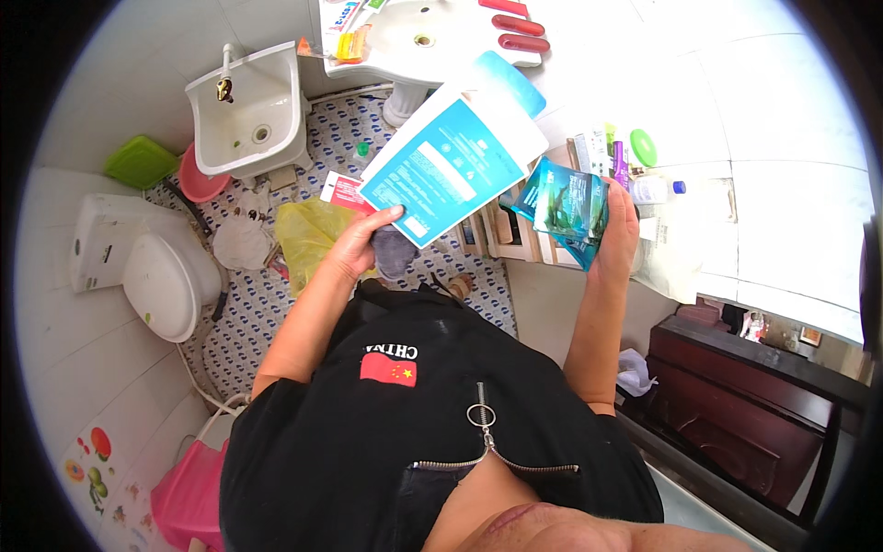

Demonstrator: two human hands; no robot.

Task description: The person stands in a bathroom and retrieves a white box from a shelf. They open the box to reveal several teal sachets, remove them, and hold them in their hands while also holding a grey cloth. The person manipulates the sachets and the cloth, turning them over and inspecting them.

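My left hand (365, 238) grips the lower end of a white plastic bottle with a blue label (445, 169) and a blue cap, tilted up to the right. A red and white box (345, 192) and a dark grey cloth (394, 254) show at the same hand; whether it holds them cannot be told. On the other side my right hand (617, 234) is closed on several teal printed packets (569, 203), fanned apart near the bottle's base. Beyond the packets, a wooden rack (510, 238) bears boxes, a purple tube (620, 164) and a clear bottle with a blue cap (652, 190).
A pedestal washbasin (386, 58) with red-handled items stands ahead, a mop sink (248, 110) left of it. A toilet (162, 269), a pink basin (200, 181) and a yellow plastic bag (310, 238) are at left. Dark wooden furniture (731, 407) stands at right.
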